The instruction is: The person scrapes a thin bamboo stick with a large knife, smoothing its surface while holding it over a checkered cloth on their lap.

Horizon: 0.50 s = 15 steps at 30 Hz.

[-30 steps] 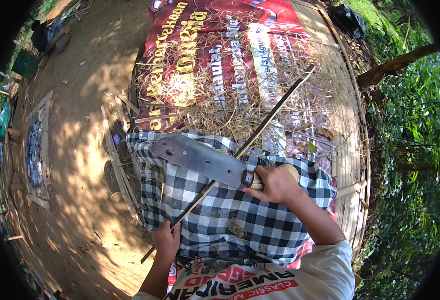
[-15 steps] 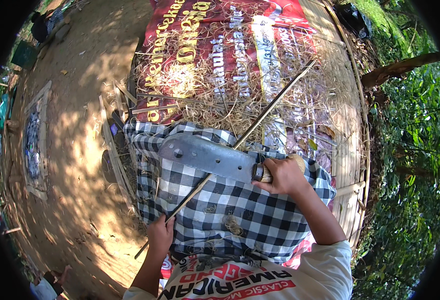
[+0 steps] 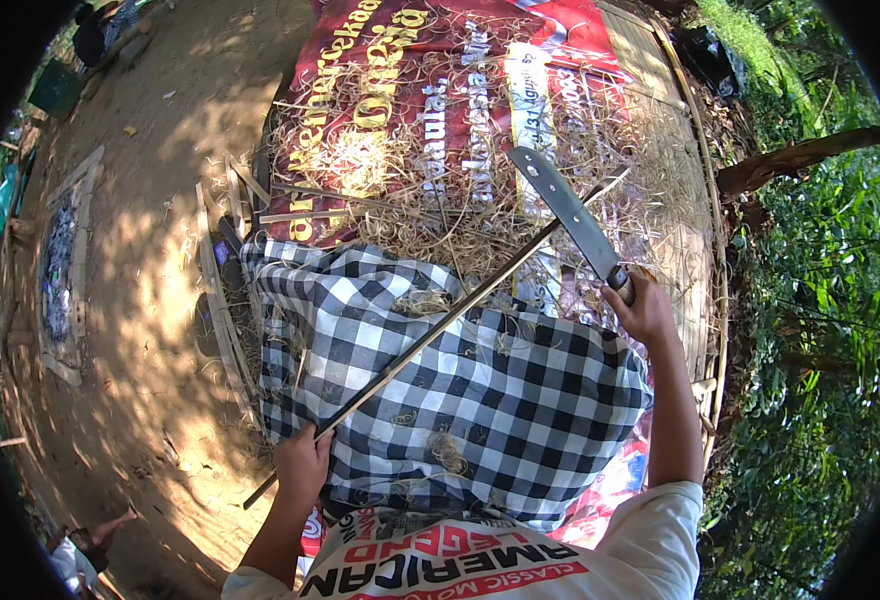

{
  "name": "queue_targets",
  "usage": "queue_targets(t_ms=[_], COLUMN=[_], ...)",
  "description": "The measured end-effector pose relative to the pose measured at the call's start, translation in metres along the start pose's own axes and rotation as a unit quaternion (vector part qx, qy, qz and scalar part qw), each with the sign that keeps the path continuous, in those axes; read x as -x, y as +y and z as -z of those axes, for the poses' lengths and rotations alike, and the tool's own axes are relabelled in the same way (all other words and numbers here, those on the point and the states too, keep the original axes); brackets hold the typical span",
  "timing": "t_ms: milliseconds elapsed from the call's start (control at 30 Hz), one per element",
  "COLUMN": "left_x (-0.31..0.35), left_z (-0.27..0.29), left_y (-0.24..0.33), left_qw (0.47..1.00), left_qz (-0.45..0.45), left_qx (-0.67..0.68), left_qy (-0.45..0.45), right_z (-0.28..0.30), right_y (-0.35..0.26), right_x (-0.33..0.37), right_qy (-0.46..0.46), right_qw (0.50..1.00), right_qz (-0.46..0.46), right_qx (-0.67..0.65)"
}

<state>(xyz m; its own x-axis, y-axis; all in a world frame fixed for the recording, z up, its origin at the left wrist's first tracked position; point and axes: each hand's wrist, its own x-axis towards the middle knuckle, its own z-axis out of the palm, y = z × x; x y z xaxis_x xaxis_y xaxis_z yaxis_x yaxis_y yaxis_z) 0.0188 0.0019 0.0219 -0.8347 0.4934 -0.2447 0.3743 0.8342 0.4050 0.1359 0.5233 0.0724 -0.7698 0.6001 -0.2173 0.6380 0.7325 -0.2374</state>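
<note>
My left hand [image 3: 302, 463] is closed around the near end of a long thin strip of wood or bamboo [image 3: 400, 363], which slants away up to the right. In my right hand [image 3: 650, 312] is the short handle of a broad-bladed machete [image 3: 568, 208], with several holes in its dark blade. The blade lies across the strip near its far end; whether it touches the strip I cannot tell. Beneath the strip, a black-and-white checked cloth [image 3: 530, 400] covers my lap, with small curled shavings on it.
Thin shavings [image 3: 410, 215] litter a red printed banner [image 3: 320, 110] over a bamboo-slat platform [image 3: 695, 200]. Loose bamboo strips [image 3: 222, 310] lie at its left edge, beside bare dirt ground [image 3: 160, 300]. Green plants [image 3: 820, 300] and a branch [image 3: 800, 160] stand at right. Another person [image 3: 80, 560] shows at lower left.
The machete has moved from over the checked cloth to the far right, along the strip, and its blade has turned to point farther away. My left hand has shifted slightly left and nearer.
</note>
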Motion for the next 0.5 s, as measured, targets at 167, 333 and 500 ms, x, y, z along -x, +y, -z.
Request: queue_targets(t_ms=[167,333,500], left_x=[0.0,0.0,0.002], left_z=[0.004,0.0,0.0], left_y=[0.002,-0.002,-0.002], left_qw=[1.0,1.0,1.0], left_qz=[0.011,-0.003,0.002], left_qx=[0.009,-0.005,0.007], left_qy=[-0.012,-0.003,-0.002], right_z=[-0.008,-0.023,-0.023], right_y=[-0.007,-0.045,-0.029], right_x=[0.002,0.013,-0.004], right_qy=[0.006,0.009,-0.006], right_qw=[1.0,0.996,0.989], right_qz=[0.013,0.085,0.146], right_qx=[-0.023,-0.029,0.021])
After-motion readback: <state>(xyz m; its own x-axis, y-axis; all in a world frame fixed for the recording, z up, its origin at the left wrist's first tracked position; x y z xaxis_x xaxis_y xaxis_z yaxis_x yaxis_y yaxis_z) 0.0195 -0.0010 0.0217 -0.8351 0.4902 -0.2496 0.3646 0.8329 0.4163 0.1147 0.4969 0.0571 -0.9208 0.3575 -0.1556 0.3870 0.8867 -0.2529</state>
